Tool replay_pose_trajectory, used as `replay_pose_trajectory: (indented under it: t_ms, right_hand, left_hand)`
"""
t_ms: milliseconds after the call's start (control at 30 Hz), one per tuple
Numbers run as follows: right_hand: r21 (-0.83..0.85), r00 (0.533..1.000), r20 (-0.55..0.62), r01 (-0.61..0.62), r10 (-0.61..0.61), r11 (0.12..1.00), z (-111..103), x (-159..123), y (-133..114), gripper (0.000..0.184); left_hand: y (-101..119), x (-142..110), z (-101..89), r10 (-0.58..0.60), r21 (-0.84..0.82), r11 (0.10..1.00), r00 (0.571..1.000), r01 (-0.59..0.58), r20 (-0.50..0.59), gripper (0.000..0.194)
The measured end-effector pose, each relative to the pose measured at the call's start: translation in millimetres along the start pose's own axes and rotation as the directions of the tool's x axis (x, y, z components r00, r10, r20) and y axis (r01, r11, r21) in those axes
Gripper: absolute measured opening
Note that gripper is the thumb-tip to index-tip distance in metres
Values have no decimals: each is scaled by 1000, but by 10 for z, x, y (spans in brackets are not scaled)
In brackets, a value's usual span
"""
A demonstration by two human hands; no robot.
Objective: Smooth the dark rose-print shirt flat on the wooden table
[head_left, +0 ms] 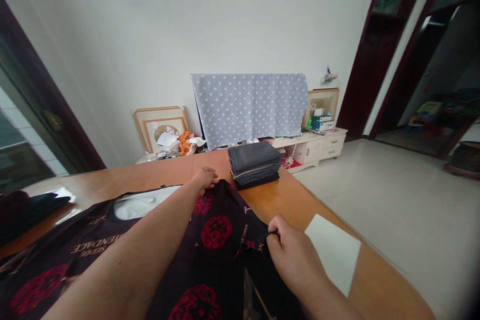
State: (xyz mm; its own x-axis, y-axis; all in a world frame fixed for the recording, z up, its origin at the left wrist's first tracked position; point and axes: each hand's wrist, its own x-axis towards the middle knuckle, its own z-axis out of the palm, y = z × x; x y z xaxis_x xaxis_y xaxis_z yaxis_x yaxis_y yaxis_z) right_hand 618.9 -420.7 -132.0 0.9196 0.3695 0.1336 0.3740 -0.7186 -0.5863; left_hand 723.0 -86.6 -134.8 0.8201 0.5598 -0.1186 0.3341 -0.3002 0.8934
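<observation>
A black shirt with red round prints and gold lettering (210, 255) lies spread on the wooden table (285, 195). My left hand (204, 178) reaches across it and grips its far edge, fingers curled on the cloth. My right hand (290, 250) pinches the shirt's sleeve edge at the near right. A stack of folded dark grey garments (253, 164) sits just beyond my left hand.
A white sheet of paper (333, 250) lies on the table's right corner. Dark clothing (26, 210) is heaped at the left. Behind the table stand a dotted cloth-covered object (249, 107), picture frames (161, 127) and a low white cabinet (318, 147). Tiled floor and doorways lie to the right.
</observation>
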Motion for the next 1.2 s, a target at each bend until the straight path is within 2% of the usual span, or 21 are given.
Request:
replay_pose_trajectory:
  t_ms: [167,300,433,533,600,667,733,767,833,900,967,1033,1133,1200]
  right_hand:
    - [-143,998,60,-10,19,990,2,14,-7,17]
    - [-122,998,30,-45,49,991,-48,24,-10,19]
    - [-35,997,-46,-70,68,997,-112,49,13,16]
    - [33,993,-84,-76,79,997,-118,79,52,17]
    - [86,991,-96,-80,88,993,-94,102,88,18]
    - [148,990,-109,-74,90,986,-50,128,129,19]
    - [211,989,-124,-49,76,976,6,156,172,20]
    - [239,989,-132,-32,65,970,35,169,191,20]
    - [298,988,-144,-11,57,955,82,195,219,19]
    - [380,988,-128,-31,86,924,104,217,225,18]
    - [494,988,-78,-79,135,866,93,229,199,17]
    - [611,984,-21,-128,178,781,56,227,144,15]
    - [763,982,53,-158,182,627,-1,191,39,16]
    - [822,986,135,-167,99,545,-2,156,-13,17]
  left_hand:
    - [11,-124,-13,10,33,999,998,-8,-55,31]
    - [40,-321,-110,60,189,981,996,-48,-58,24]
    - [2,-695,-262,96,362,927,995,-99,26,38]
    - [-20,-1141,-304,204,464,858,976,-218,81,41]
    - [-9,-1495,-231,344,537,741,915,-402,210,42]
    - [18,-1837,-73,439,508,641,818,-576,372,45]
    - [50,-2091,124,522,488,519,712,-702,470,51]
    - [66,-2167,216,541,496,467,680,-732,494,48]
    - [98,-2198,350,545,515,433,670,-740,504,28]
    - [142,-2090,393,534,490,510,707,-707,464,12]
    - [210,-1905,354,529,399,632,746,-664,404,19]
    - [302,-1720,271,532,292,713,763,-637,367,23]
    - [461,-1546,153,545,209,751,767,-626,340,22]
    - [560,-1516,112,550,177,761,766,-624,333,22]
